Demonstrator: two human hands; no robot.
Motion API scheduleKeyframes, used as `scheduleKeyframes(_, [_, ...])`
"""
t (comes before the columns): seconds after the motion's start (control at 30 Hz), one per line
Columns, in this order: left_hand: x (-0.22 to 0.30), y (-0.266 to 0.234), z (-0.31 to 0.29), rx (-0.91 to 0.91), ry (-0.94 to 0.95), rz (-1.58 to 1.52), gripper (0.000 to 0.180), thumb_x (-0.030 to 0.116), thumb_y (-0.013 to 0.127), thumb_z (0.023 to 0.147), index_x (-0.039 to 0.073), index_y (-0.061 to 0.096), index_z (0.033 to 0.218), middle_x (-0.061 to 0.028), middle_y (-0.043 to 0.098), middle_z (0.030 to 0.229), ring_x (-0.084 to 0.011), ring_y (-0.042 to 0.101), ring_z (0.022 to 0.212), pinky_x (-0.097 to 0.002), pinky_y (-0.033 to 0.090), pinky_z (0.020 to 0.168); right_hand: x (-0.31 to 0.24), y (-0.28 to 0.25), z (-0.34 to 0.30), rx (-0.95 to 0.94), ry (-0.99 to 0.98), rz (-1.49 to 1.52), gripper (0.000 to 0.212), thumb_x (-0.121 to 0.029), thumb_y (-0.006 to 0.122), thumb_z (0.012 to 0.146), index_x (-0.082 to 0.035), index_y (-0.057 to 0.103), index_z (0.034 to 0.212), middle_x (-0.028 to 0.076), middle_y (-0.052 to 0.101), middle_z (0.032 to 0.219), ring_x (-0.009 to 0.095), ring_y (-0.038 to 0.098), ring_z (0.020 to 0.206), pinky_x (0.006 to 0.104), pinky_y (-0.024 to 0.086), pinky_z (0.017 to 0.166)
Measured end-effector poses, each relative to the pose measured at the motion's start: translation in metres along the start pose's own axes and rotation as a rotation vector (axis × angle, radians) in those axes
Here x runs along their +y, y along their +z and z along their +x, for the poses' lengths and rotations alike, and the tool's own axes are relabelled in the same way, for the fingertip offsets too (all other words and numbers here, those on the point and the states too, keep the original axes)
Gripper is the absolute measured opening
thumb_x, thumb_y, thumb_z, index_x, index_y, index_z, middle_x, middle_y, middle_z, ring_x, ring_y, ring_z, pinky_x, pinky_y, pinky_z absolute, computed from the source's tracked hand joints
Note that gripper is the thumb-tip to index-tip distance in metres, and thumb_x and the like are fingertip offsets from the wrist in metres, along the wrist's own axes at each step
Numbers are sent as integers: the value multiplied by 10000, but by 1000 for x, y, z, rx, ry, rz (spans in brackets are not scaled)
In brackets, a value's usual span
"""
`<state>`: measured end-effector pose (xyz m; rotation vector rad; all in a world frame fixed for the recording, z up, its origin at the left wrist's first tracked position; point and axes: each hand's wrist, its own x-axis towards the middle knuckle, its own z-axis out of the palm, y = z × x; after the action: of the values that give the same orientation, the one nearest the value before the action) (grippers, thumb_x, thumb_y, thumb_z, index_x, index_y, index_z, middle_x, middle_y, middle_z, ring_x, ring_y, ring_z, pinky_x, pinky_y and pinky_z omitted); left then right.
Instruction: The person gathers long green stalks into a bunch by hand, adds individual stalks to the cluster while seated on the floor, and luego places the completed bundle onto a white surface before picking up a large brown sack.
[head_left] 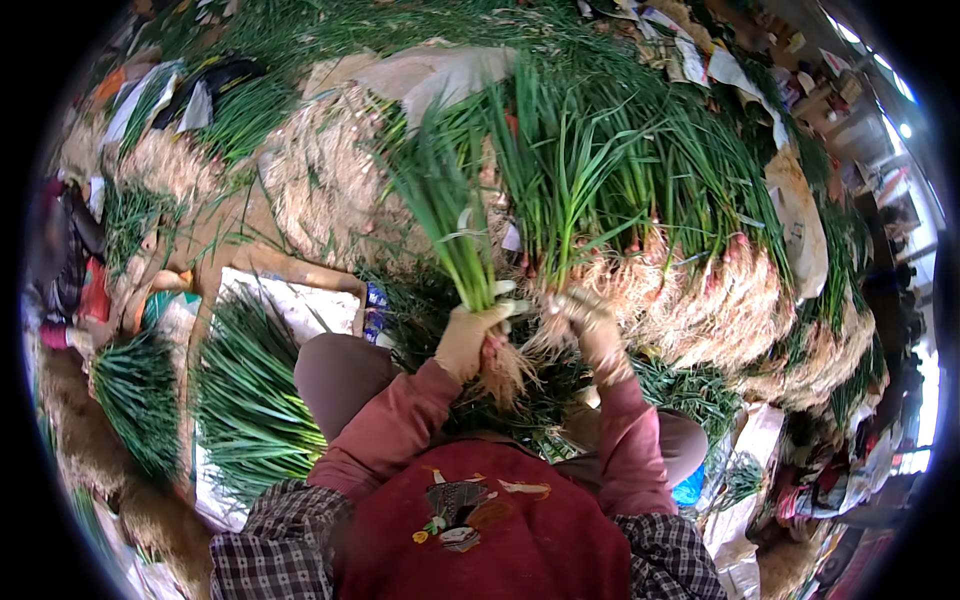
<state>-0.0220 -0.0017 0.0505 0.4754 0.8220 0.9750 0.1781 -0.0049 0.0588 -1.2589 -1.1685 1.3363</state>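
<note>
- The left hand [468, 340], gloved, is wrapping its grip around a bunch of green onions [445, 215], fingers closed just above the roots [505, 372].
- The bunch is standing nearly upright out of the fist, leaves fanning upward, pale roots hanging just below the grip.
- The right hand [592, 325], also gloved, is reaching into the big heap of green onions [640, 190] on the floor, beside the bunch; whether its fingers are pinching stalks cannot be told.
- A laid-out bundle of greens [245, 390] is lying on a white sheet [300, 305] at the person's left knee.
</note>
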Motion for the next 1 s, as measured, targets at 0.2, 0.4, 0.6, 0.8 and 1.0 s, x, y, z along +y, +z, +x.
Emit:
scheduleKeyframes(0.2, [-13,-10,7,90,21,78,206,146,665,824,22,621,983,-12,550,627,-71,481,438,-195,370,394,23,48,-19,32,118,-154,232,-130,696,816,4,668,1004,44,670,818,92,590,716,219,477,664])
scheduleKeyframes(0.4, [-12,-19,7,74,54,117,140,121,659,826,21,614,912,-23,576,637,-89,546,505,-202,411,436,21,9,24,372,-126,-637,115,-121,585,879,-31,653,902,64,669,765,110,634,628,240,513,546])
scheduleKeyframes(0.6, [-18,-24,11,73,71,44,119,85,653,823,22,589,901,-56,614,705,-111,568,542,-239,451,479,3,-24,46,626,-120,-1277,828,-209,692,799,-74,188,1441,186,372,1412,258,406,1285,313,429,991])
scheduleKeyframes(0.8, [-21,-23,10,-23,23,102,142,115,636,834,11,589,918,-50,605,704,-114,565,562,-245,468,532,7,39,16,-370,-58,-449,600,-283,597,894,-53,358,1394,118,452,1360,194,443,1190,327,421,935])
scheduleKeyframes(1.0, [-20,-32,6,-100,-84,-11,210,113,585,867,-9,579,1038,-42,596,701,-118,575,577,-222,466,544,2,32,21,-677,378,-47,609,-353,583,901,24,389,1338,57,605,1042,182,566,918,283,453,800])
